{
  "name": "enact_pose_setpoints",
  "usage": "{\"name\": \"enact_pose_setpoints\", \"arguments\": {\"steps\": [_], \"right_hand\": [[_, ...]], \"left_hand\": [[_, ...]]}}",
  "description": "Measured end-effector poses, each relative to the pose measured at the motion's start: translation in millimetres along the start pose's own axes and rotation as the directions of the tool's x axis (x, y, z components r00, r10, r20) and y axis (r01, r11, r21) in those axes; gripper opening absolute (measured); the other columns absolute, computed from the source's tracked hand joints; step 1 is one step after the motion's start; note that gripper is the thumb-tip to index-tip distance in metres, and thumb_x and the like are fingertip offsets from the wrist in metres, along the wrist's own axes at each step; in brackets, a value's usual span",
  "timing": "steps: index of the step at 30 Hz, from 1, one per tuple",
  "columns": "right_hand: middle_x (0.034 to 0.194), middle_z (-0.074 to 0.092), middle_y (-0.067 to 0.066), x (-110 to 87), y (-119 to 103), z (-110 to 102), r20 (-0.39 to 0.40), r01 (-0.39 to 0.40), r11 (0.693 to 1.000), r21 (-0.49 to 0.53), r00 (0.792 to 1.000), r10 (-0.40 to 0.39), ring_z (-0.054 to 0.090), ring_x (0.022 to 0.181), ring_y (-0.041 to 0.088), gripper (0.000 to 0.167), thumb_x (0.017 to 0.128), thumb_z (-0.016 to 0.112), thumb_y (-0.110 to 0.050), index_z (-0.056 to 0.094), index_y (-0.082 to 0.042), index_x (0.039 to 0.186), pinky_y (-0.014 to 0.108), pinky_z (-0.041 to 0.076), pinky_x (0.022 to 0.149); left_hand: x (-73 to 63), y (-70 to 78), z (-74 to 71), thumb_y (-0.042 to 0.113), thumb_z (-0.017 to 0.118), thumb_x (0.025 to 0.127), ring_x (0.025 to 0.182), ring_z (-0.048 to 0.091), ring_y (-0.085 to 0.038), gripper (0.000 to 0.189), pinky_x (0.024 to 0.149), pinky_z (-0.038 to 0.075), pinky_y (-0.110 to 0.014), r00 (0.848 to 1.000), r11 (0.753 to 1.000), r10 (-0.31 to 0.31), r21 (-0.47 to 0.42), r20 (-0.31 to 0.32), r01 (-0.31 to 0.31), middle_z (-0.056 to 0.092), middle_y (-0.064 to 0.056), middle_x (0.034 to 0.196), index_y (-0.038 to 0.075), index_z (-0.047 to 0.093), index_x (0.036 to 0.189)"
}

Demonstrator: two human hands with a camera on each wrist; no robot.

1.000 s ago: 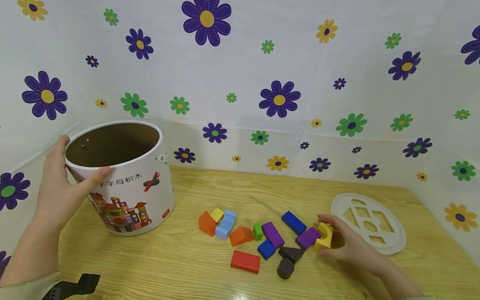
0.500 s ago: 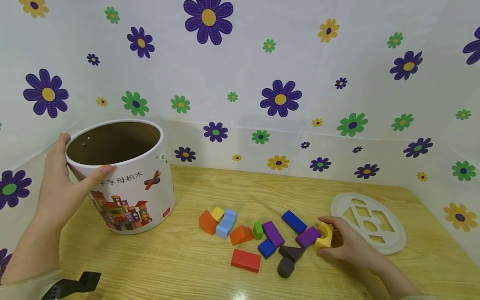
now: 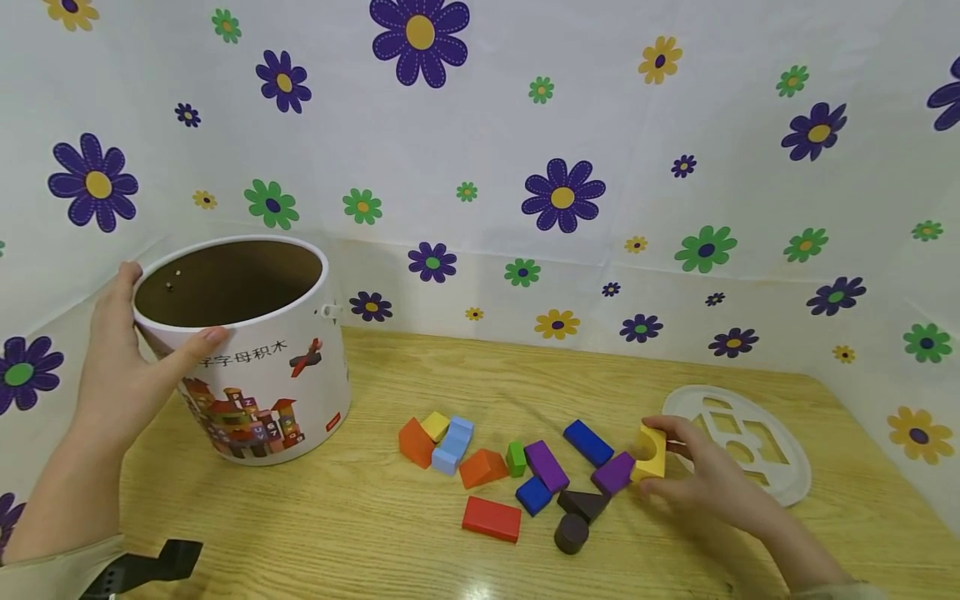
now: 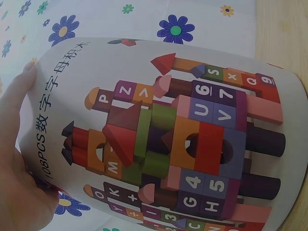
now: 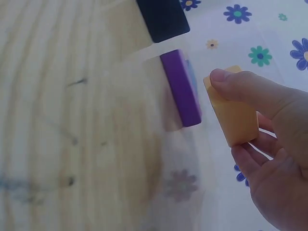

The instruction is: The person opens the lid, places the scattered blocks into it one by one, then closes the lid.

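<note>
Both hands are grasping: the left hand (image 3: pixel 120 375) is gripping the white bucket (image 3: pixel 262 387) at its rim, its thumb lying on the printed front, while the right hand (image 3: pixel 708 483) is pinching the notched yellow block (image 3: pixel 654 457) between thumb and fingers. Floral cloth (image 3: pixel 480 133) is hanging along the far edge of the wooden surface (image 3: pixel 465 367). On that surface the bucket is standing at the left, near the far edge; a pale cut-out plate (image 3: pixel 783 485) is lying toward the far right corner, partly hidden by the right hand. The notched yellow block is being held in the right half of the surface, just beside a purple block (image 3: pixel 613 473); whether it is touching the wood is not showing clearly. Farther from the far edge, a red block (image 3: pixel 491 518) is lying flat. A black triangle (image 3: pixel 583 505) is resting beside a dark cylinder (image 3: pixel 572 533), and a small green block (image 3: pixel 515 459) is sitting near the middle.
</note>
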State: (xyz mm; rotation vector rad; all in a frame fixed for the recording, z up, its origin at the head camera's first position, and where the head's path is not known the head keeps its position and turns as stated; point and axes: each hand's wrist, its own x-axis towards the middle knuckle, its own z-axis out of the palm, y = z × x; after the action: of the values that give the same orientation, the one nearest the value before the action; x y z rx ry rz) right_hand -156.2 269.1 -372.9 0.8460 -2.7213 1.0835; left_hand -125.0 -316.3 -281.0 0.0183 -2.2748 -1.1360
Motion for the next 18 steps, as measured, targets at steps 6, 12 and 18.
{"name": "enact_pose_setpoints", "arguments": {"steps": [6, 12, 18], "right_hand": [[0.123, 0.053, 0.017, 15.6, -11, -2, -0.030, 0.118, 0.993, 0.002, 0.993, -0.118, 0.050, 0.111, 0.009, 0.071, 0.070, 0.084, -0.007, 0.046, 0.007, 0.129, 0.009, 0.038, 0.093], [0.125, 0.052, 0.016, 35.8, -31, -1, -0.030, 0.050, 0.998, 0.048, 0.998, -0.049, 0.052, 0.114, 0.032, 0.068, 0.076, 0.081, -0.013, 0.044, 0.004, 0.131, 0.020, 0.044, 0.094], [0.124, 0.054, 0.012, 57.2, -47, 9, -0.064, 0.097, 0.991, 0.096, 0.994, -0.091, 0.053, 0.114, 0.029, 0.066, 0.076, 0.081, -0.012, 0.047, 0.000, 0.131, 0.038, 0.045, 0.095]], "left_hand": [[-0.7, 0.3, -0.3, 0.025, 0.073, 0.082, 0.139, 0.013, -0.035, 0.094, 0.107, 0.007, -0.067, 1.000, 1.000, -0.011, 0.002, 0.003, 0.011, 0.018, -0.015, 0.152, 0.031, 0.010, 0.153], [-0.3, -0.5, -0.4, 0.024, 0.073, 0.082, 0.138, 0.014, -0.035, 0.094, 0.107, 0.007, -0.066, 1.000, 1.000, -0.005, -0.008, 0.004, 0.005, 0.019, -0.016, 0.151, 0.031, 0.012, 0.152], [-0.4, -0.4, 0.2, 0.023, 0.073, 0.083, 0.138, 0.015, -0.032, 0.092, 0.107, 0.008, -0.066, 1.000, 1.000, -0.001, -0.019, 0.012, 0.001, 0.020, -0.015, 0.150, 0.030, 0.013, 0.152]]}}
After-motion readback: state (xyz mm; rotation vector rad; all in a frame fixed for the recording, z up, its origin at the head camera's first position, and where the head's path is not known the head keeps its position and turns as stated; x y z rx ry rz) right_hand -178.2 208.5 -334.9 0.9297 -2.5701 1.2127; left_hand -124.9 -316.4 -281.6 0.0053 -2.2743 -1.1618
